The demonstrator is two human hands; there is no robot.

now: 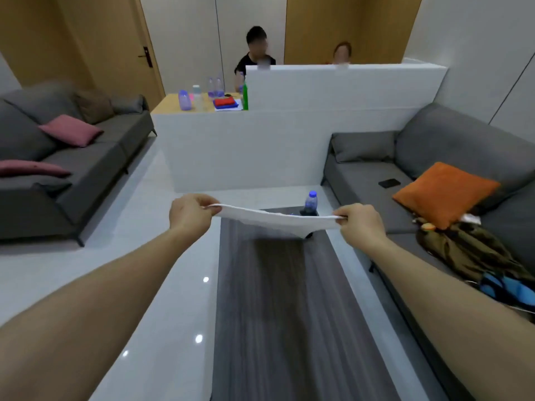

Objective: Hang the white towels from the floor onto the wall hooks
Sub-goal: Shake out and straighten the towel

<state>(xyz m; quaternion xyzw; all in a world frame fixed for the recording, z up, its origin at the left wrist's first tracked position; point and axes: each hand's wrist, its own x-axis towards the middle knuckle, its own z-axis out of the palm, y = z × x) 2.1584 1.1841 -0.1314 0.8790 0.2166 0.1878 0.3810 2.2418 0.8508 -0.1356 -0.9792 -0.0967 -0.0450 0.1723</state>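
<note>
White towel (278,219): stretched flat, long axis left to right, above dark wooden surface (289,299). Left hand (189,211) and right hand (360,219) pinch its opposite ends.

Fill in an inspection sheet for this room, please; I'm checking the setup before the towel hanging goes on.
Surface: dark wood-grain table below the hands, on a glossy pale floor.
Job's things: one white towel stretched between both hands above the table; no wall hooks in view.
Clutter: blue-capped bottle at the table's far end; bottles and red cloth on the counter; dark phone, orange cushion and bundled clothes on the right sofa.
Grippers: left hand and right hand each pinch a towel end.
Cables: nothing seen.
Surroundings: grey sofas both sides, white partition, two people seated behind it.
</note>
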